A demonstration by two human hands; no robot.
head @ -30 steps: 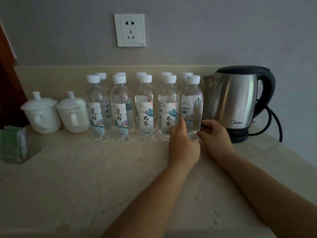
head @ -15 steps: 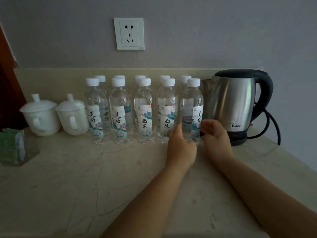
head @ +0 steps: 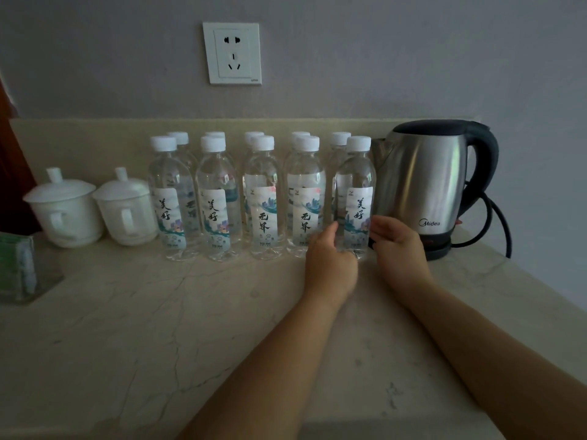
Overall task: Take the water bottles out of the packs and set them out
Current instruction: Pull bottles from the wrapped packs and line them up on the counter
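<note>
Countertop fills the lower frame, with a steel kettle at centre right. Ten water bottles stand upright in two rows at centre. The end bottle, in the front row just beside the kettle, stands between left hand and right hand, whose curled fingers clasp its lower part.

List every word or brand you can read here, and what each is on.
"Midea": kettle, low on its steel body.
"美好": first front bottle, second front bottle and fifth front bottle, counted from the left.
"无界": third front bottle and fourth front bottle.
Small print low on those labels: too small to read.
Mark on the wall socket: too small.
</note>
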